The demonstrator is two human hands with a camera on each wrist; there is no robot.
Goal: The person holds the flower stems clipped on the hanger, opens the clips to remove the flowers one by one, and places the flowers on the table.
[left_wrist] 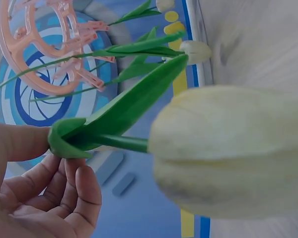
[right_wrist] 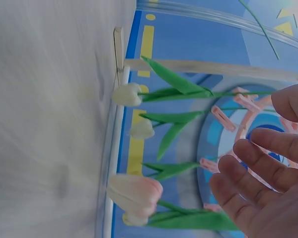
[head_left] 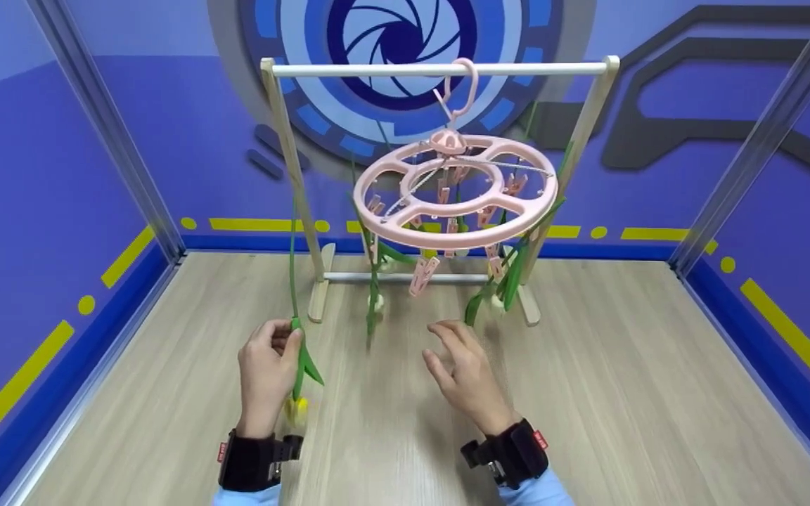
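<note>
In the head view my left hand (head_left: 268, 369) pinches an artificial tulip (head_left: 296, 411) by its green leaf and stem, thumb against fingertips. This tulip is upside down, its stem rising past the hand and its pale yellow bloom (left_wrist: 228, 153) hanging lowest. My right hand (head_left: 467, 374) holds nothing, its fingers spread and slightly bent in front of a pink round clip hanger (head_left: 455, 246). More tulips, some white and one pinkish white (right_wrist: 134, 194), hang head down from the hanger's clothespins. One clothespin (head_left: 424, 275) at the front hangs without a flower.
The hanger hooks over the white top bar (head_left: 363, 70) of a wooden rack (head_left: 285, 140). The rack stands at the back of a wood-grain table (head_left: 623, 393). Blue and purple patterned walls with metal corner posts (head_left: 106, 126) enclose the table.
</note>
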